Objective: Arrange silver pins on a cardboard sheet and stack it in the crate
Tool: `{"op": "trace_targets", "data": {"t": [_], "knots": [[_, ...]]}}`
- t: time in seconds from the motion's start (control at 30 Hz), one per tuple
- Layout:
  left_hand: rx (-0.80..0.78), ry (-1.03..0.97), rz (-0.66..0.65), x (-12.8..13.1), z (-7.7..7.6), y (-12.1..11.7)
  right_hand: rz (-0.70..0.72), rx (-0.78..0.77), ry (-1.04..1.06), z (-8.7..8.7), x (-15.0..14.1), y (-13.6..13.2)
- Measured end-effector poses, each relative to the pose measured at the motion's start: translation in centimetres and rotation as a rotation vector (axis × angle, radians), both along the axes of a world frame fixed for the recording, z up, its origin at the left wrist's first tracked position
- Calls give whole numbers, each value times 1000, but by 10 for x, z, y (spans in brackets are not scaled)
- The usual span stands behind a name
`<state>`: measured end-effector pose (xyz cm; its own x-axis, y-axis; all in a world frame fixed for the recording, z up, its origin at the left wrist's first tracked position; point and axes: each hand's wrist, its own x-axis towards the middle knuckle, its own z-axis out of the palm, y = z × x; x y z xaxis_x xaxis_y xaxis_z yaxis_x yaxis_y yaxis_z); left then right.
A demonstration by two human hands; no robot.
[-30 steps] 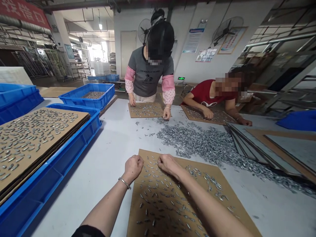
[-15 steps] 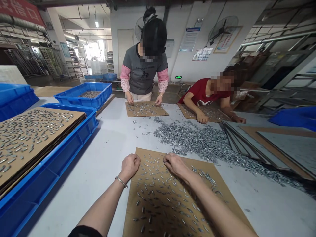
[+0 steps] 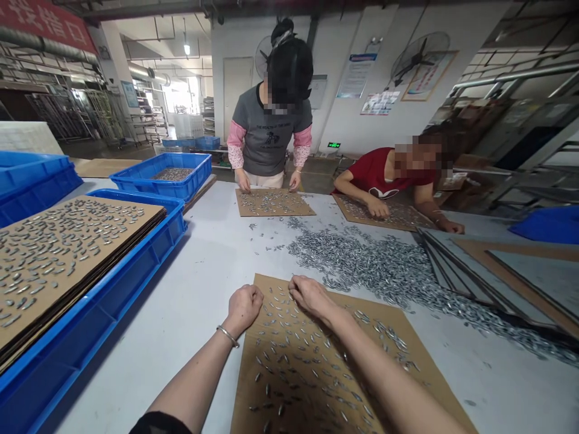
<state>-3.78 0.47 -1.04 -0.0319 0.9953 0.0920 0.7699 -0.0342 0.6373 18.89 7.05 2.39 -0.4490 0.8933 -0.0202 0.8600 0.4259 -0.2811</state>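
Observation:
A brown cardboard sheet (image 3: pixel 384 392) lies in front of me, dotted with small, slim silvery metal pieces (image 3: pixel 312 346) spread over its surface. My left hand (image 3: pixel 245 305) is closed at the sheet's far left edge, a bangle on its wrist; what its curled fingers hold, if anything, is hidden. Near the far edge, my right hand (image 3: pixel 311 295) is closed in a pinch low over the board. Whether a piece sits between those fingertips I cannot make out. A denser cluster of pieces (image 3: pixel 393 337) lies right of my right forearm.
A big heap of loose metal pieces (image 3: pixel 362 259) covers the table beyond my sheet. Left stands a blue crate (image 3: pixel 113 301) with stacked, piece-covered cardboard (image 3: pixel 58 253). Grey boards (image 3: pixel 534 277) lie at right. Two co-workers (image 3: pixel 271 138) handle their own sheets (image 3: pixel 275 211) across the table.
My right hand has moved left along the far part of the sheet, closer to my left hand. The left hand keeps its place at the edge. The whole view has shifted slightly.

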Motion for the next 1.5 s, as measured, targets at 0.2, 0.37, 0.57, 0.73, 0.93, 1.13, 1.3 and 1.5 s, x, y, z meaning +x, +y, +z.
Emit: {"op": "trace_targets", "data": {"t": [0.2, 0.37, 0.57, 0.73, 0.93, 1.13, 1.3, 1.5], "knots": [[-5, 7, 0, 1, 0, 1, -36, -57, 13, -7, -14, 18], [-16, 3, 4, 0, 0, 1, -27, -79, 71, -2, -1, 20], [-15, 0, 3, 0, 2, 0, -102, -24, 79, 12, 42, 12], [-12, -2, 2, 0, 2, 1, -57, -45, 22, 1, 59, -4], [-5, -3, -3, -1, 2, 1, -29, -2, 13, -17, 46, -14], [-3, -8, -2, -1, 0, 1, -69, -8, -4, -20, 39, -15], [2, -17, -2, -1, -1, 1, -65, -18, 10, -17, 35, -16], [7, -33, -6, -1, 0, 1, -144, -15, 16, 1, 45, 7]]}}
